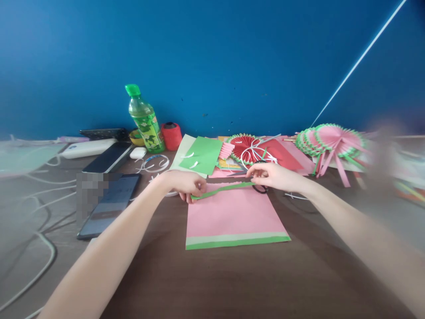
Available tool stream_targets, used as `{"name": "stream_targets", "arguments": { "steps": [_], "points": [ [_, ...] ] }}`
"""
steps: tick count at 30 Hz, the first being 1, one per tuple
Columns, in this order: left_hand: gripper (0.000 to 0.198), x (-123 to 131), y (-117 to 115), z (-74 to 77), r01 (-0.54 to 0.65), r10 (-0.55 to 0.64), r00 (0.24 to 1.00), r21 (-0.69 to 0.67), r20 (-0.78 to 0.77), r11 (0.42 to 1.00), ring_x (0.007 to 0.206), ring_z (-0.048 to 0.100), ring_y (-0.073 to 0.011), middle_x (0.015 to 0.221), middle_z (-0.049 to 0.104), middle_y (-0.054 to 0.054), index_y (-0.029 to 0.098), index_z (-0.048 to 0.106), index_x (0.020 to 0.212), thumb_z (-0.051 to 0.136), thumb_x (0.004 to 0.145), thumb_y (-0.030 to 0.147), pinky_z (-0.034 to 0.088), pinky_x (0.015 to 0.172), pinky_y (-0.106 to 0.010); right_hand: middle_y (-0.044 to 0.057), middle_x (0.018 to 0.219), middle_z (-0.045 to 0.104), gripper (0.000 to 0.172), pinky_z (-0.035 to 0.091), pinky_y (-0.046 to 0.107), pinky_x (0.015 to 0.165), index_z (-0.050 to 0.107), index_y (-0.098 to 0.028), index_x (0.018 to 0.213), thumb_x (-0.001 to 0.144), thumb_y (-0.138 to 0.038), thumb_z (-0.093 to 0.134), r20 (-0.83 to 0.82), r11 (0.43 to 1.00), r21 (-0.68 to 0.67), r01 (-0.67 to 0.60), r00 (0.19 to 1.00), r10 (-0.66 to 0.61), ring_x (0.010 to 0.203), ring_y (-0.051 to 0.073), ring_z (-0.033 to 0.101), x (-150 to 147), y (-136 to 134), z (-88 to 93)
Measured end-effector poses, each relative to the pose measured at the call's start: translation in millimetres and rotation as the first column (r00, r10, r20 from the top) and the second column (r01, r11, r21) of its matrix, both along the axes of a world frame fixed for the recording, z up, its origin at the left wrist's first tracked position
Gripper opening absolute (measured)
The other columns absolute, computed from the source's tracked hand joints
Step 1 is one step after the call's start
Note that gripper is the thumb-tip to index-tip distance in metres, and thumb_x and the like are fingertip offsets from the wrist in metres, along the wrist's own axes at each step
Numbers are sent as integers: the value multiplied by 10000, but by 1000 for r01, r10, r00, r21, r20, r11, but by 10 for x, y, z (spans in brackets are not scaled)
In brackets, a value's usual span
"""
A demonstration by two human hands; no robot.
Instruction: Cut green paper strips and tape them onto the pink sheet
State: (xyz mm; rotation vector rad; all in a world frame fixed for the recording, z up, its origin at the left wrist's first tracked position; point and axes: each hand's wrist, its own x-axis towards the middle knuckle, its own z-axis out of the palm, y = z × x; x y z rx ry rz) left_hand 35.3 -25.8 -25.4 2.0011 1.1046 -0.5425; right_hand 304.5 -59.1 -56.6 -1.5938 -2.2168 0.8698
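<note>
A pink paper sheet lies flat on the dark table, with a pale green and a bright green band along its near edge. Across its far edge runs a narrow green paper strip. My left hand pinches the strip's left end, fingers closed. At the other end, my right hand grips the strip between thumb and finger. Black-handled scissors lie beneath and beside my right hand, partly hidden by it.
Behind the hands lie green paper, a red pleated paper fan and red sheets. Pink-and-green paper fans stand at right. To the left are a green bottle, a red spool, a tablet and white cables.
</note>
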Motion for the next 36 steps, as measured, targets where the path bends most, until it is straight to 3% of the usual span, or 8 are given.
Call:
{"name": "stream_targets", "arguments": {
  "steps": [3, 9, 14, 19, 23, 30, 36],
  "points": [
    [122, 19, -37, 17, 18, -18, 1000, -4, 1, 1000, 666, 618, -141, 781, 612, -22, 188, 466, 821, 455, 710, 238, 451, 533, -197, -10, 694, 557, 161, 371, 249, 568, 542, -214, 869, 739, -300, 497, 169, 989, 142, 46, 983, -70, 623, 132, 521, -14, -6, -37],
    [53, 37, -81, 55, 64, -65, 997, -15, -44, 998, 591, 622, -118, 761, 622, 9, 189, 425, 768, 427, 717, 202, 309, 456, -174, -16, 752, 557, 159, 284, 226, 498, 459, -250, 871, 714, -278, 468, 433, 986, 167, 21, 897, -92, 660, 152, 525, 18, -51, -8],
    [100, 25, -69, 87, 59, -61, 997, -38, -51, 997, 595, 628, -115, 791, 644, 16, 192, 460, 810, 450, 716, 227, 321, 481, -179, 22, 882, 531, 173, 284, 238, 508, 481, -248, 876, 709, -218, 444, 547, 976, 207, 67, 820, -172, 688, 163, 530, 102, -39, 7],
    [166, -3, -46, 70, 31, -32, 999, -42, -36, 999, 599, 633, -124, 804, 657, -1, 195, 481, 869, 469, 714, 255, 343, 486, -184, 52, 918, 529, 146, 361, 276, 624, 540, -216, 824, 788, -286, 417, 376, 956, 294, 20, 917, -134, 738, 170, 531, 14, -20, -23],
    [161, -13, -32, 50, 44, -45, 999, -37, -25, 998, 609, 638, -140, 798, 662, -15, 195, 479, 866, 466, 720, 261, 355, 484, -196, 30, 788, 593, 213, 365, 268, 617, 540, -202, 753, 792, -392, 455, 211, 985, 172, 11, 976, -48, 698, 164, 544, -67, -19, -61],
    [141, -68, 22, 69, 50, -50, 998, -13, 31, 999, 594, 627, -113, 850, 606, -13, 191, 466, 849, 454, 756, 296, 390, 488, -183, 6, 700, 600, 187, 368, 255, 612, 534, -188, 696, 757, -361, 501, 134, 1000, -8, 28, 991, -26, 659, 144, 539, 9, 7, 9],
    [163, -46, 47, 14, 28, -30, 992, 21, 123, 999, 730, 611, -152, 803, 591, -25, 176, 481, 841, 473, 745, 308, 446, 557, -216, -6, 590, 564, 204, 364, 236, 531, 537, -178, 655, 737, -364, 532, 78, 989, -147, 2, 997, 10, 557, 114, 516, 82, 16, 111]
  ]
}}
